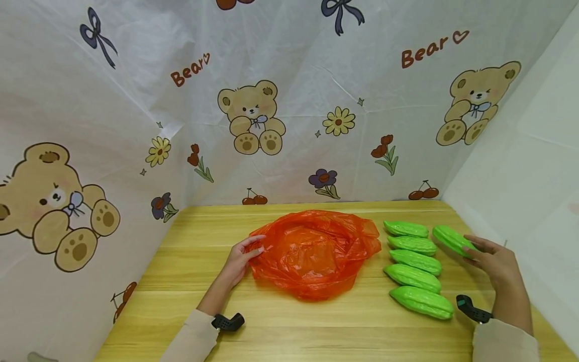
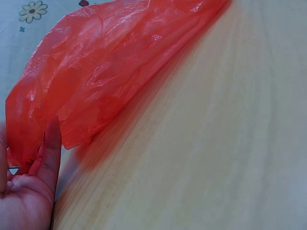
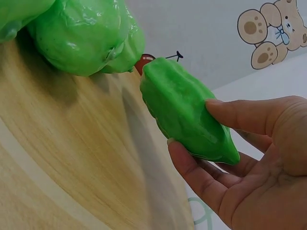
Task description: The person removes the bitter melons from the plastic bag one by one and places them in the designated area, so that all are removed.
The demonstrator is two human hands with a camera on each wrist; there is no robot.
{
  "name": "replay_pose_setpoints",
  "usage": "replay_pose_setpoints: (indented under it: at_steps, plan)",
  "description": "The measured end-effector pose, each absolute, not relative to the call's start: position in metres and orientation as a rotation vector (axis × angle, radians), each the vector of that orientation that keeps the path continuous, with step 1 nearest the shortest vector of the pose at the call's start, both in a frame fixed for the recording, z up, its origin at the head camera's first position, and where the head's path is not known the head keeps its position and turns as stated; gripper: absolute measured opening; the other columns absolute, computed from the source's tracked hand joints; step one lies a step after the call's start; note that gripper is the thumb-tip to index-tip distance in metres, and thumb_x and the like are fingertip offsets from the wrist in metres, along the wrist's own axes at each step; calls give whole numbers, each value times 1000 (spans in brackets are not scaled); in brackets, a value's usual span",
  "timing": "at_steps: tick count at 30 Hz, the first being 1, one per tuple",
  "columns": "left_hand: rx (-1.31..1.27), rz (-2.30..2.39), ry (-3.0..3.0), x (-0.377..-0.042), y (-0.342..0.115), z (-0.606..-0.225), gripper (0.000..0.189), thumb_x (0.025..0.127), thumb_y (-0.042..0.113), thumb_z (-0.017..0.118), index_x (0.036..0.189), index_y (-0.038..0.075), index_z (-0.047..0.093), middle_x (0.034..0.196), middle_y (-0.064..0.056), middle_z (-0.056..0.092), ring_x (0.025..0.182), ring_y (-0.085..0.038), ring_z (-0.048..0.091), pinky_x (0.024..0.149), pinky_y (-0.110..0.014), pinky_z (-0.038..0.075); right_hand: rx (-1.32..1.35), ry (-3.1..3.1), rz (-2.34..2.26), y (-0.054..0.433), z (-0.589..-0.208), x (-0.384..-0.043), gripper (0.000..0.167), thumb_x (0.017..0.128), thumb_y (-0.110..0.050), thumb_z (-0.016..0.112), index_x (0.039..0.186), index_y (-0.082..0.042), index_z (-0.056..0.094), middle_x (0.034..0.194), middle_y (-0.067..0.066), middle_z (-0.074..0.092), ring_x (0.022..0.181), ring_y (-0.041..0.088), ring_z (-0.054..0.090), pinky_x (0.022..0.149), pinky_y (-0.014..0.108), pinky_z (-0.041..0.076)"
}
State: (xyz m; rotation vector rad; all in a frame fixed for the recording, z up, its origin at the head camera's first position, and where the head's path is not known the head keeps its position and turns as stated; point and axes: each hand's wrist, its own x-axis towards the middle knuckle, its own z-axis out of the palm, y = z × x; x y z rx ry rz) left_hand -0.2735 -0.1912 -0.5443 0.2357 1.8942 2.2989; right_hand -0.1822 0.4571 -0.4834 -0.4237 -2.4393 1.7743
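An orange-red plastic bag (image 1: 312, 251) lies spread on the table with its mouth facing up. At its left edge my left hand (image 1: 242, 259) pinches the rim between thumb and fingers; in the left wrist view the bag (image 2: 105, 72) rises beside that hand (image 2: 33, 191). On the right, my right hand (image 1: 497, 261) holds a bright green bitter melon (image 1: 452, 240) by one end, and the right wrist view has thumb and fingers on either side of this bitter melon (image 3: 184, 110). Several more bitter melons (image 1: 413, 274) lie in a column between the bag and my right hand.
The wooden table (image 1: 294, 332) ends at the back against a white cloth (image 1: 298, 151) printed with bears and flowers. A plain white sheet (image 1: 534, 176) stands along the right side, close to my right hand. Each wrist wears a black strap device (image 1: 228, 323).
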Motion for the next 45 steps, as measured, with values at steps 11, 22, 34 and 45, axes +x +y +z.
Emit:
replay_pose_setpoints:
  at_steps: [11, 22, 34, 45]
  plan:
    - [243, 2297, 1901, -272, -190, -543, 44, 94, 3, 70, 136, -5, 58, 145, -14, 50, 119, -23, 56, 92, -26, 55, -424, -2464, 1740, 457, -487, -181, 47, 100, -27, 66, 146, -23, 57, 118, -17, 51, 85, -13, 58, 79, 24, 59]
    - [251, 2288, 1891, -273, -191, -543, 46, 95, 4, 70, 138, -4, 57, 147, -16, 48, 121, -24, 56, 94, -27, 54, -404, -2487, 1739, 457, -492, -181, 43, 102, -26, 63, 145, -23, 58, 128, 2, 53, 85, -12, 61, 80, 27, 59]
    - [258, 2314, 1874, -272, -191, -543, 45, 94, 2, 70, 137, -6, 57, 146, -16, 49, 123, -24, 54, 95, -26, 54, -416, -2552, 1667, 459, -494, -182, 47, 103, -28, 61, 149, -20, 54, 152, 30, 37, 84, -17, 56, 78, 23, 58]
    - [254, 2313, 1868, -273, -191, -544, 46, 94, 1, 70, 137, -6, 57, 145, -15, 50, 119, -21, 57, 93, -25, 55, -463, -2612, 1588, 460, -495, -181, 54, 102, -36, 62, 151, -17, 50, 150, 22, 44, 90, -17, 42, 78, 19, 56]
